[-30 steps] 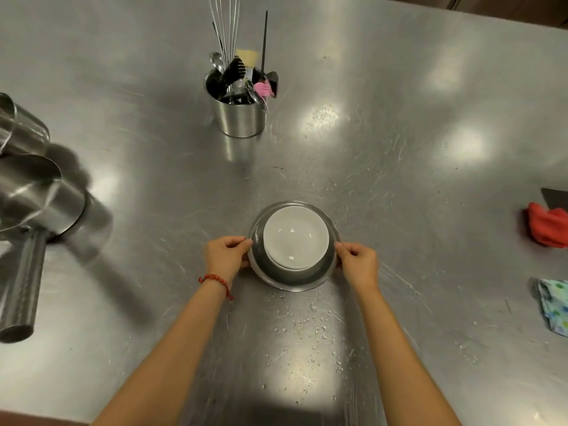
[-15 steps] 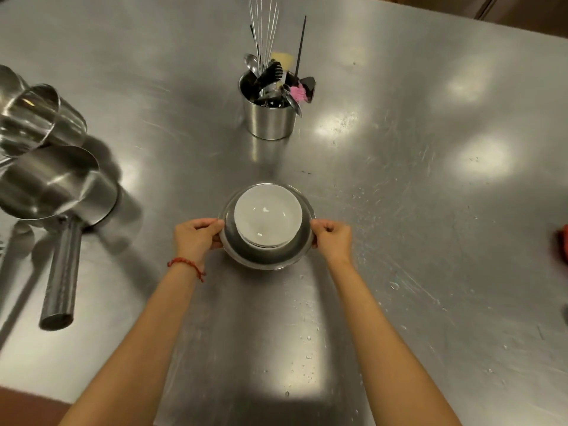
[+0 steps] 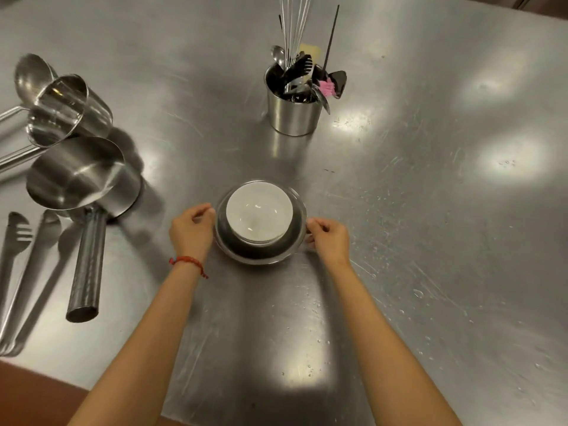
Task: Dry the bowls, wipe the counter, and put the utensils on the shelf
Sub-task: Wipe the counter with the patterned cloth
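The white bowl [image 3: 259,214] sits inside the metal bowl [image 3: 261,250] on the wet worktop [image 3: 415,210]. The left hand [image 3: 191,232] and right hand [image 3: 328,239] pinch the rim. The stack looks slippery and breakable, so hold both sides.

A scratched steel surface [image 3: 430,210], spotted with water droplets, is occupied by a steel bowl [image 3: 261,255], utensil canister [image 3: 293,113], saucepans [image 3: 83,179] and tongs [image 3: 18,272].

Open counter right, clutter left.
Steel counter [image 3: 430,210] bare right of stacked bowls [image 3: 261,222]; saucepans [image 3: 83,179] and tongs [image 3: 18,272] block left, utensil canister [image 3: 293,109] stands behind.
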Demonstrator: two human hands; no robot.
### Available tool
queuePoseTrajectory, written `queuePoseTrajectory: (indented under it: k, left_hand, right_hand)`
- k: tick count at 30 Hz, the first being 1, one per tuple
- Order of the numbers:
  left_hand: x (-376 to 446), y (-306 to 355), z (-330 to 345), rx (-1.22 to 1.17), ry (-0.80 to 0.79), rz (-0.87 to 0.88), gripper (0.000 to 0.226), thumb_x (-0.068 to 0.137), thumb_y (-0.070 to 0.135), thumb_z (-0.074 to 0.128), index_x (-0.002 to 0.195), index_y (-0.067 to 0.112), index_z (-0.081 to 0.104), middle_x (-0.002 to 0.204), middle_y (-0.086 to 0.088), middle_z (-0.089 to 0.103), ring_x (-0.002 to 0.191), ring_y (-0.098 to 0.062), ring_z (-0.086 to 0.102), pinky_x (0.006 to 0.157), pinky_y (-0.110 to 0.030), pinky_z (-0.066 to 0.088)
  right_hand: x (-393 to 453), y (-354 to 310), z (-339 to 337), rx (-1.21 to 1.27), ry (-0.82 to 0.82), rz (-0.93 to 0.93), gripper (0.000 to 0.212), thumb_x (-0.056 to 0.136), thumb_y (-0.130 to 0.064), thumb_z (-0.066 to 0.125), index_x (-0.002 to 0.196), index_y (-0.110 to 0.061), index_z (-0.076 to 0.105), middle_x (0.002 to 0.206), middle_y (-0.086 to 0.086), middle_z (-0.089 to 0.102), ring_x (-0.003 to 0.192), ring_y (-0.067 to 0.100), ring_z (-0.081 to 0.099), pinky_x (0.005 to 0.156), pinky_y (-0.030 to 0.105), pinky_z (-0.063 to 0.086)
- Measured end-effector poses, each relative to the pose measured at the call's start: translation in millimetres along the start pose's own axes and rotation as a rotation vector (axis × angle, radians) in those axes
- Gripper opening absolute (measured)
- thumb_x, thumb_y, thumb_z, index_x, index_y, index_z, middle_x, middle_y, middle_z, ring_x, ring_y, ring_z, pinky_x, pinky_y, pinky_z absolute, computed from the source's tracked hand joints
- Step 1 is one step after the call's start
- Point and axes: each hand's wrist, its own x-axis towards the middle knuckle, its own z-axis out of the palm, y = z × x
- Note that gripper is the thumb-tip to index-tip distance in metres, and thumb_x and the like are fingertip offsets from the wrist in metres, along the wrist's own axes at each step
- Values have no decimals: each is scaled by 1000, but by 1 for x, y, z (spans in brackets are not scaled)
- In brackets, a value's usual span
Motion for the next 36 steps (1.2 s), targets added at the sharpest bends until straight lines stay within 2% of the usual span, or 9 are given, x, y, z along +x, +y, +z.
queuePoseTrajectory:
  k: [3, 5, 8, 12, 16, 22, 26, 32, 36]
  left_hand:
    - [-23, 21, 8, 74, 29, 339, 20, 85, 12, 60, 100, 3, 68, 101, -19, 68, 92, -30, 62, 86, -29, 46]
    - [-45, 33, 24, 166, -16, 550, 17, 85, 9, 60, 97, 2, 68, 100, -19, 68, 92, -32, 61, 85, -26, 40]
    - [-90, 44, 61, 287, -144, 742, 21, 82, 12, 58, 96, -1, 68, 99, -21, 69, 94, -37, 62, 89, -36, 40]
    - [-159, 49, 116, 461, -327, 930, 32, 80, 21, 54, 94, -5, 69, 96, -24, 70, 85, -37, 67, 78, -47, 52]
    - [-234, 54, 171, 641, -442, 975, 44, 80, 29, 42, 95, -3, 69, 101, -24, 69, 88, -40, 67, 77, -52, 52]
    - [-354, 72, 262, 665, -545, 1039, 48, 79, 30, 39, 98, -3, 68, 104, -25, 68, 93, -44, 65, 77, -58, 50]
    - [-412, 86, 313, 714, -611, 1111, 46, 78, 31, 39, 97, 1, 69, 103, -21, 69, 92, -39, 67, 74, -52, 53]
    - [-445, 97, 363, 759, -656, 1194, 44, 78, 31, 41, 97, 4, 69, 102, -19, 70, 93, -36, 67, 74, -50, 53]
    - [-447, 98, 379, 752, -667, 1207, 41, 79, 30, 45, 99, 3, 68, 104, -20, 69, 95, -37, 66, 77, -54, 52]
  right_hand:
    - [-8, 8, -29, -94, -5, -61, 27, 87, -21, 59, 109, -6, 65, 101, 15, 70, 89, 26, 65, 86, 35, 51]
    - [-15, 19, -56, -191, -2, -122, 34, 89, -26, 57, 118, -10, 60, 112, 11, 66, 99, 23, 61, 90, 34, 48]
    - [-29, 44, -106, -390, 13, -192, 38, 92, -30, 53, 124, -11, 54, 126, 12, 58, 115, 27, 54, 99, 39, 43]
    - [-49, 86, -183, -572, 71, -227, 39, 93, -29, 50, 127, -9, 51, 133, 13, 52, 124, 29, 45, 104, 36, 33]
    - [-69, 128, -270, -654, 115, -223, 38, 92, -25, 53, 124, -6, 54, 132, 18, 52, 123, 34, 46, 105, 40, 32]
    - [-91, 182, -411, -704, 299, -219, 32, 84, -17, 64, 112, -2, 62, 117, 23, 61, 107, 39, 58, 92, 45, 45]
    - [-92, 211, -485, -717, 385, -60, 37, 87, -21, 59, 120, -4, 57, 128, 20, 55, 119, 35, 49, 101, 42, 35]
    - [-76, 233, -544, -666, 510, 60, 39, 90, -23, 53, 124, -5, 50, 129, 16, 52, 119, 33, 45, 99, 45, 35]
    - [-60, 236, -558, -490, 518, 202, 50, 88, -33, 57, 128, -6, 45, 127, 15, 51, 118, 30, 44, 98, 44, 38]
